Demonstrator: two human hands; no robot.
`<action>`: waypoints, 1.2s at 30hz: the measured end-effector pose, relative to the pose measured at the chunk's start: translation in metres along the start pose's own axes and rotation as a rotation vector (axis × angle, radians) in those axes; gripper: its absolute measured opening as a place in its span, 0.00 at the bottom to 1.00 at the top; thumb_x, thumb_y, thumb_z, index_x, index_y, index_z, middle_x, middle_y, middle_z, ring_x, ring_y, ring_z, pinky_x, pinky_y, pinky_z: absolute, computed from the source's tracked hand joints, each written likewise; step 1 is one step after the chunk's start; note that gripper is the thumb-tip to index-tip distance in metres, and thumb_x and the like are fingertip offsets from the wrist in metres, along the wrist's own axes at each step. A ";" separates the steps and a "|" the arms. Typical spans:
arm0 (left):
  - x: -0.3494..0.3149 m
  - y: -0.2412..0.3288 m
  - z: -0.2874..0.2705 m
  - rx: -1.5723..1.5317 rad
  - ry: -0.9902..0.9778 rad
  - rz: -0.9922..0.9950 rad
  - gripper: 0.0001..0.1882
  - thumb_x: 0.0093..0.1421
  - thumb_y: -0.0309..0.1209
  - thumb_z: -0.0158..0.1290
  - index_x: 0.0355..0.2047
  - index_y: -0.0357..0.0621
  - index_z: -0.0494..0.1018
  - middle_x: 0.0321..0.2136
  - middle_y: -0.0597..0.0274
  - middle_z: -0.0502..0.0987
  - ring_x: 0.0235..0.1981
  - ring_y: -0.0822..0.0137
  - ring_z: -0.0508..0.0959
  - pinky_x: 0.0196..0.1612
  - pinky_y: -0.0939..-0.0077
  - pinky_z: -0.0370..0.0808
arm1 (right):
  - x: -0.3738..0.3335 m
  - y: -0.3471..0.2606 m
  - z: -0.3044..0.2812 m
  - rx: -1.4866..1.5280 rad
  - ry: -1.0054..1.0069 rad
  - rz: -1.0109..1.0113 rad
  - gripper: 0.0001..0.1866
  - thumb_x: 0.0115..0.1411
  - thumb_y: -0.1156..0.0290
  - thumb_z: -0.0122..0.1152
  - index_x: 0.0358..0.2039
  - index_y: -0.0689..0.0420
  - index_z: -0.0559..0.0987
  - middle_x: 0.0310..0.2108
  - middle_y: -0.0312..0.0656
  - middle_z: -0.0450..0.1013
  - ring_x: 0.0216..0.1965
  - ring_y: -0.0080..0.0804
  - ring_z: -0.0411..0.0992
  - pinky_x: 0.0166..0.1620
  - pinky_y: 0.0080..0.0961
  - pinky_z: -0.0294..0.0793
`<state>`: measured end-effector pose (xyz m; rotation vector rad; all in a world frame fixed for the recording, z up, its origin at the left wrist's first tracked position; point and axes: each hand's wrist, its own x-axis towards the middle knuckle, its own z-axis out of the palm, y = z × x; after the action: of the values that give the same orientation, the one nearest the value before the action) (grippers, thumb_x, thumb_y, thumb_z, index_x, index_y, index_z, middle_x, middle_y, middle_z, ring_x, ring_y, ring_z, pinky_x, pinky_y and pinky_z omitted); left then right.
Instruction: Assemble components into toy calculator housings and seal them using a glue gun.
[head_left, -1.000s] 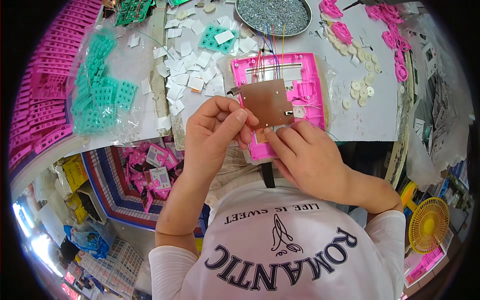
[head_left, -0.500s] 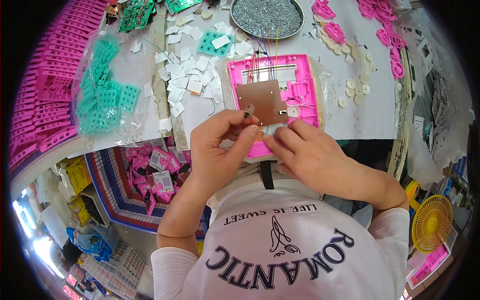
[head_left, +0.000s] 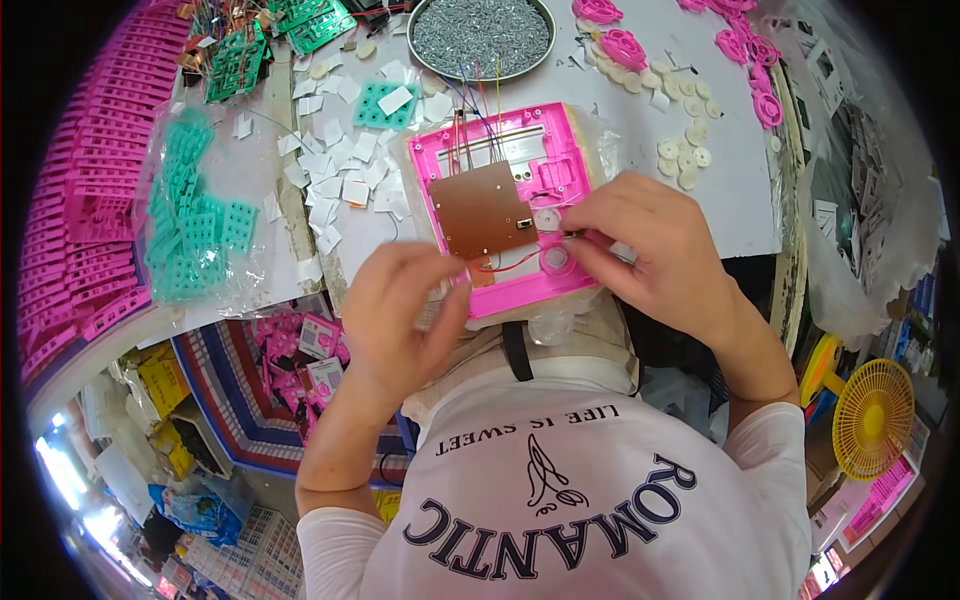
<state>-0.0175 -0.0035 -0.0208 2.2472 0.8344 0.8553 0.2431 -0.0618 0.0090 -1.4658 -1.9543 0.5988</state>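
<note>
A pink plastic housing [head_left: 520,290] lies open on the table in front of me. Over its left part rests a brown circuit board [head_left: 480,208], with thin coloured wires rising from its far edge. A red wire [head_left: 512,266] curves from the near edge toward a round speaker-like part [head_left: 553,260]. My left hand [head_left: 405,310], slightly blurred, hovers at the housing's near left corner, thumb and fingers apart and nothing seen in them. At the right edge, my right hand [head_left: 655,245] pinches what looks like a thin wire; its fingers partly cover the end.
A round metal pan of screws [head_left: 482,38] stands beyond the housing. White paper pieces [head_left: 340,165] and teal rubber keypads [head_left: 200,230] lie leftward, green circuit boards [head_left: 237,62] behind them. White discs [head_left: 685,155] and pink parts [head_left: 625,50] sit right. A basket [head_left: 230,410] stands below the table's left.
My hands have drawn apart: the left has moved left off the board's near edge, the right has shifted to the housing's right side. The whole view has shifted slightly.
</note>
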 end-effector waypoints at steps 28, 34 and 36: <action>-0.014 0.026 0.004 0.401 -0.437 0.083 0.28 0.50 0.41 0.66 0.52 0.54 0.78 0.47 0.69 0.74 0.46 0.64 0.72 0.59 0.43 0.55 | -0.079 0.036 0.044 -0.125 0.307 -0.058 0.15 0.43 0.72 0.78 0.34 0.47 0.86 0.49 0.38 0.74 0.44 0.43 0.62 0.47 0.32 0.65; -0.010 0.040 0.050 0.274 -0.456 0.245 0.32 0.53 0.45 0.63 0.57 0.48 0.74 0.48 0.66 0.73 0.46 0.63 0.72 0.57 0.47 0.59 | -0.085 0.026 0.040 -0.327 0.261 -0.085 0.16 0.46 0.71 0.73 0.38 0.49 0.85 0.51 0.38 0.74 0.44 0.42 0.63 0.45 0.36 0.66; -0.014 0.038 0.053 0.352 -0.444 0.299 0.32 0.54 0.46 0.61 0.57 0.45 0.74 0.48 0.66 0.73 0.46 0.64 0.72 0.56 0.48 0.59 | -0.083 0.012 0.029 -0.437 0.119 -0.064 0.16 0.48 0.70 0.69 0.40 0.52 0.85 0.52 0.38 0.74 0.45 0.42 0.64 0.44 0.36 0.66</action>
<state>0.0251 -0.0532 -0.0326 2.7749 0.4721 0.3144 0.2473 -0.1374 -0.0365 -1.6411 -2.1134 0.0499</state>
